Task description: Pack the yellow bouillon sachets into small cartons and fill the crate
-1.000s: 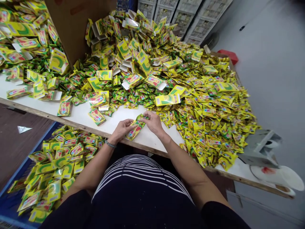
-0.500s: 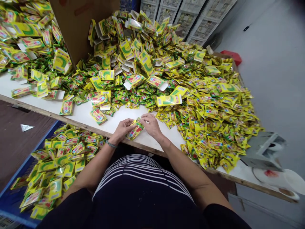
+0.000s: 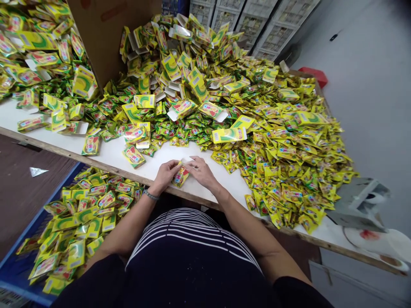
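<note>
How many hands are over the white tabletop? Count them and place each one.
2. The left hand holds the small box at its left side; the right hand is at the box's upper right. No others are visible.

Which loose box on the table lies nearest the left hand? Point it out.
The box with its red-printed face up, just left of the left hand; every other loose one on the table lies farther off.

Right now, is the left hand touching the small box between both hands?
Touching: the head view shows the left hand holding the box, thumb against it.
</note>
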`<state>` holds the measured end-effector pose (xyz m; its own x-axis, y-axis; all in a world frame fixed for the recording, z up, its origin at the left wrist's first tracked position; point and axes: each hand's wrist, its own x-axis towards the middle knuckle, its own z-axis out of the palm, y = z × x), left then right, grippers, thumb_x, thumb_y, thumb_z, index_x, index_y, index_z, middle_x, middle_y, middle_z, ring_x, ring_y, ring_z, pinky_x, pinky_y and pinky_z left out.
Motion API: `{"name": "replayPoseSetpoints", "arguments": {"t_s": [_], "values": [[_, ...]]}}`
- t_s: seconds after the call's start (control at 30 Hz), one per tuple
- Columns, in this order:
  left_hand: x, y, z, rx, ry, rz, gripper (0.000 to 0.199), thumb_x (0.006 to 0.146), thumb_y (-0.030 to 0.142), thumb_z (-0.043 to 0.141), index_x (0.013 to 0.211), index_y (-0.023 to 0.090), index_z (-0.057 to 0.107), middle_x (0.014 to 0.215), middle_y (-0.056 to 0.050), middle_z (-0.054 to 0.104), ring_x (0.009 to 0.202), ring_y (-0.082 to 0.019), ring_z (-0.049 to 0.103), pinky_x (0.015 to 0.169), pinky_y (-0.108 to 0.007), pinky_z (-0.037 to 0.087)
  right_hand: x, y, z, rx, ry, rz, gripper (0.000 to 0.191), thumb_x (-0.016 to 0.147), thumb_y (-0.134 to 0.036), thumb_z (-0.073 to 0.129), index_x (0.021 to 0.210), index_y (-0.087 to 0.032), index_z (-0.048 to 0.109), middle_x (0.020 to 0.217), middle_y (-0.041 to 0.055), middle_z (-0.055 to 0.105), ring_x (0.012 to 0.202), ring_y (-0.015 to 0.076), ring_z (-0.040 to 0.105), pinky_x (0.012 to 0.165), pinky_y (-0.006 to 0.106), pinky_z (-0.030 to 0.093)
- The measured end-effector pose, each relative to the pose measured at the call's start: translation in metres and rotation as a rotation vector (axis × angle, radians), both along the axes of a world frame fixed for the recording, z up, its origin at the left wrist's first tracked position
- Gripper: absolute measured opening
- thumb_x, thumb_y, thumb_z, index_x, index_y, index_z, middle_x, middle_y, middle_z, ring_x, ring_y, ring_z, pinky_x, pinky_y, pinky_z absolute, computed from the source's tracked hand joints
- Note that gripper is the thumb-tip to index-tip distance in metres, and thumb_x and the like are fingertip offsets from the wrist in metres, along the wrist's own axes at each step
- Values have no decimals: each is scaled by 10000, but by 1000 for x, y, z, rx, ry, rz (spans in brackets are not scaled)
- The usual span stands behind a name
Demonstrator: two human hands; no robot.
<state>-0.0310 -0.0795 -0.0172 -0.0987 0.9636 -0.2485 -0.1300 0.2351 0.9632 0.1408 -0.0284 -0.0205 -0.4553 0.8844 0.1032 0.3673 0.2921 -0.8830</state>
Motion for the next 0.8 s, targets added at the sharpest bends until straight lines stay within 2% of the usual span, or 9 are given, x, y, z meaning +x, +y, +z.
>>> {"name": "replayPoseSetpoints", "arguments": {"t_s": [0.13, 0.2, 0.3, 0.4, 0.53, 0.67, 0.7, 0.8], "values": [[-6, -5, 1, 44, 18, 51, 547, 675, 531, 791, 1051, 184, 597, 745, 17, 674, 648, -127, 604, 635, -243, 460, -2, -7, -8, -147, 213, -41, 324, 810, -464, 696, 995, -198, 722, 989, 63, 694, 817, 174, 622, 787, 327, 534], [-10, -9, 3, 70, 74, 42, 591, 714, 516, 770, 1161, 216, 527, 742, 29, 667, 637, -125, 603, 621, -232, 448, -5, -14, -13, -242, 296, -49, 400, 765, -472, 730, 1058, -201, 703, 899, 37, 690, 779, 167, 626, 771, 316, 543], [-19, -15, 8, 117, 264, -6, 531, 782, 482, 723, 1203, 223, 529, 804, 8, 683, 691, -136, 628, 645, -234, 455, -12, -23, -19, -306, 409, -122, 505, 720, -468, 771, 1147, -219, 665, 914, 25, 694, 814, 170, 654, 797, 313, 559], [-29, -18, 12, 170, 406, -94, 431, 834, 451, 678, 1181, 212, 587, 871, -10, 689, 742, -142, 636, 682, -246, 466, -17, -28, -21, -289, 392, -81, 406, 746, -490, 750, 1037, -210, 703, 935, 38, 722, 835, 185, 671, 831, 325, 559], [-35, -17, 13, 171, 368, -179, 352, 842, 444, 667, 1083, 193, 611, 871, -13, 675, 742, -137, 620, 678, -245, 468, -19, -20, -18, -237, 286, -40, 360, 805, -536, 676, 917, -196, 717, 891, 40, 736, 787, 189, 665, 780, 325, 554], [-35, -14, 11, 152, 281, -153, 371, 792, 437, 720, 1032, 184, 593, 828, -4, 657, 701, -121, 599, 643, -230, 454, -16, -5, -7, -157, 229, -62, 436, 779, -492, 719, 1111, -210, 702, 957, 49, 751, 815, 195, 680, 773, 327, 553], [-34, -14, 11, 141, 258, -140, 388, 781, 435, 731, 1036, 187, 576, 824, -2, 659, 690, -116, 597, 636, -227, 449, -16, -2, -3, -115, 192, -33, 399, 793, -465, 714, 1106, -217, 716, 988, 55, 756, 844, 203, 687, 787, 330, 548], [-32, -15, 11, 104, 161, -107, 468, 755, 427, 759, 1060, 206, 483, 814, 12, 668, 668, -110, 604, 632, -220, 444, -15, 1, 10, -19, 87, 59, 237, 880, -406, 630, 909, -224, 778, 974, 58, 773, 894, 220, 698, 791, 330, 528]]}}
